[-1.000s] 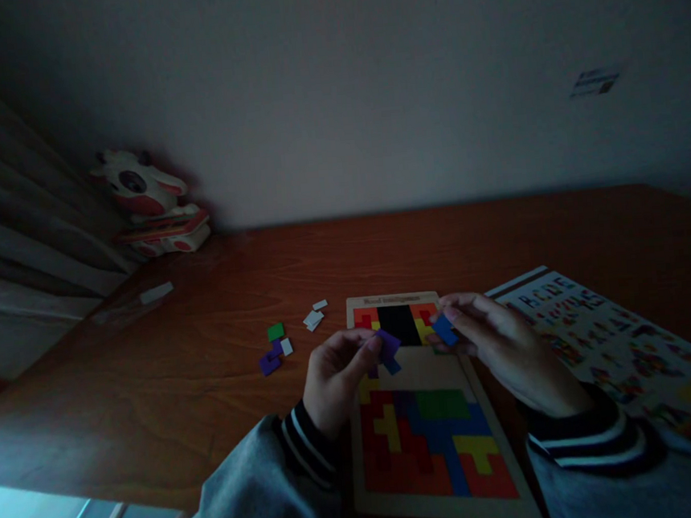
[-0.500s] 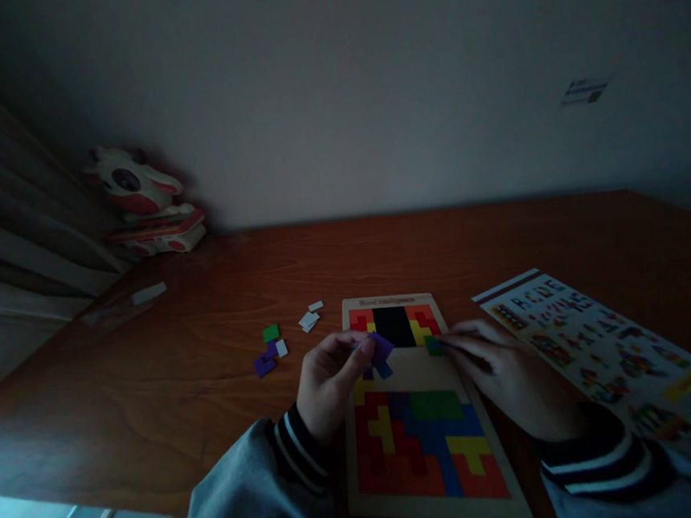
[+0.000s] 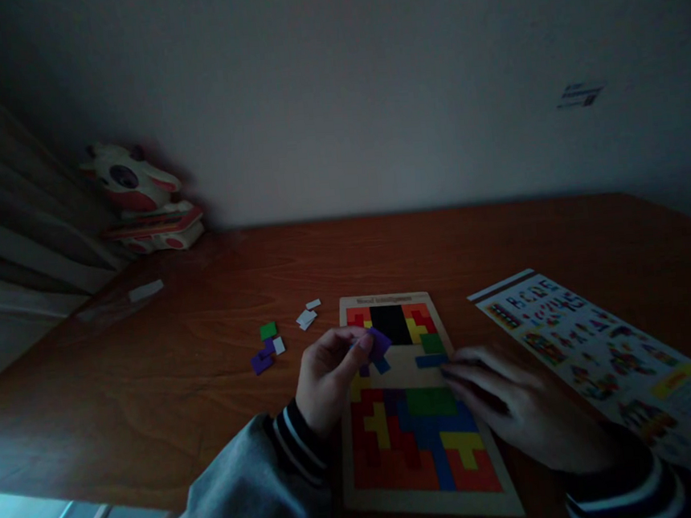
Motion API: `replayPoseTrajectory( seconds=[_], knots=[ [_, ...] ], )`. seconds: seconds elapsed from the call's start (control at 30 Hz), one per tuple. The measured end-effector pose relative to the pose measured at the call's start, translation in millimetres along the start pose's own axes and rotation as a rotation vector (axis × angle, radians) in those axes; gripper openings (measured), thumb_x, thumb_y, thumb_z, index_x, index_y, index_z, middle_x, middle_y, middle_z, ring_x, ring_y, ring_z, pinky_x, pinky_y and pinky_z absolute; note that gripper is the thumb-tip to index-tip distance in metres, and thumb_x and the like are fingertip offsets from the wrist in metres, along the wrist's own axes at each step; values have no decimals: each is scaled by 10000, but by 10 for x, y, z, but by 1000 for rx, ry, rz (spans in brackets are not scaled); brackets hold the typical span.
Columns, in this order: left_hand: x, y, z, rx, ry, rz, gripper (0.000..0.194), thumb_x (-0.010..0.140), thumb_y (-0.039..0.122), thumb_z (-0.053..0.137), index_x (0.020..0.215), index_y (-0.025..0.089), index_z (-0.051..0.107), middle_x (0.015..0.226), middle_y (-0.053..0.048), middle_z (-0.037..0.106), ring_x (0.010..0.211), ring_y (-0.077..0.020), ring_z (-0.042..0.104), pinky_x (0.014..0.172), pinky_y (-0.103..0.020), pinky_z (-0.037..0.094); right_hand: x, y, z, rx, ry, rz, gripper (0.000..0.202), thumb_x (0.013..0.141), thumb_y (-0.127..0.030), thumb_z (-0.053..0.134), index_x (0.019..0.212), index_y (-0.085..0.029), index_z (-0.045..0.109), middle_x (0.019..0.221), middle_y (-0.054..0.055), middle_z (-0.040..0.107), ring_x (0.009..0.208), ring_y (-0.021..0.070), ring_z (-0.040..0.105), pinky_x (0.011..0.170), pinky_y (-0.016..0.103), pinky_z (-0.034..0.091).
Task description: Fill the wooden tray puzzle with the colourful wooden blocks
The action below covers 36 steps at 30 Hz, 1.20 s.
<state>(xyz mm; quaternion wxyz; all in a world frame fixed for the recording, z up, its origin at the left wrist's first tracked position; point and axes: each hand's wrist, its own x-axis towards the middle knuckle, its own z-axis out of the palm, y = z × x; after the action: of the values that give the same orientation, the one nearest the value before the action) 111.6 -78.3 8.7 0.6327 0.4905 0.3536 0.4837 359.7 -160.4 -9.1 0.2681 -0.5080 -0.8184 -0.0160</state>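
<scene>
Left hand (image 3: 332, 377) grips purple piece (image 3: 380, 343); right hand (image 3: 516, 405) at blue piece (image 3: 428, 361) on board (image 3: 433, 509)

Light is dim throughout. A plain wall (image 3: 367, 96) stands behind the desk (image 3: 226, 414), with a small label (image 3: 581, 95) at its right. A curtain (image 3: 2, 208) hangs at the left. On the desk's right lies a printed sheet (image 3: 596, 358), set at an angle, bearing coloured figures and letters.

The board lies flat, left of the sheet. Its near part is filled with red, yellow, blue, green and orange shapes; its far part shows a black patch (image 3: 388, 324) between coloured shapes. Bare wood shows between the two parts. A cow toy (image 3: 140, 196) sits at the desk's far left corner.

The right hand is at the board's right edge, fingers extended, fingertips at the right end of the blue piece; whether it is pinched cannot be told. The left hand is closed, thumb against fingers, holding the purple piece above the board. A blue bit (image 3: 381, 365) shows just below; whether it is held cannot be told.

Left of the board lie loose white pieces (image 3: 306, 320) and, nearby, a group comprising a green square (image 3: 268, 330), purple shapes (image 3: 262, 364) and a white square (image 3: 279, 345).
</scene>
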Motion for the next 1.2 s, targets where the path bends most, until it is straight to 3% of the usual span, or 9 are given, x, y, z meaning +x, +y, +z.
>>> replayPoseTrajectory(
  seconds=[0.17,0.4,0.73,0.87,1.2],
  knots=[
    [19,0,37,9,-16,1,206,809,326,766,881,141,709,771,-11,676,657,-85,574,643,-198,470,-18,-25,-54,-16,11,-47,429,962,-143,457,1388,-184,492,1152,106,690,1019,222,655,841,406,574],
    [23,-4,72,33,-9,15,205,801,329,771,885,150,716,793,-16,699,648,-79,586,624,-188,479,-119,-9,-21,-2,108,-80,500,928,-102,522,1420,-154,450,1138,107,709,1061,223,637,880,419,564],
    [11,19,120,29,-56,-8,235,779,347,789,862,143,706,795,-35,727,675,-100,628,637,-201,508,-64,-31,-24,0,122,-136,261,915,-221,610,1161,-140,642,1023,100,746,915,217,699,786,397,602],
    [4,2,119,65,-65,0,223,800,347,772,857,142,705,790,-34,720,682,-99,630,639,-198,508,-77,-15,-4,-16,97,-154,225,916,-254,616,1104,-153,690,1117,117,725,988,227,691,828,398,600],
    [-14,6,134,94,-67,-7,245,802,362,764,865,133,701,804,-54,724,679,-123,637,640,-231,519,-91,-6,67,30,102,-27,245,885,-308,654,1095,-198,715,1111,79,740,977,226,705,828,398,616]
  ],
)
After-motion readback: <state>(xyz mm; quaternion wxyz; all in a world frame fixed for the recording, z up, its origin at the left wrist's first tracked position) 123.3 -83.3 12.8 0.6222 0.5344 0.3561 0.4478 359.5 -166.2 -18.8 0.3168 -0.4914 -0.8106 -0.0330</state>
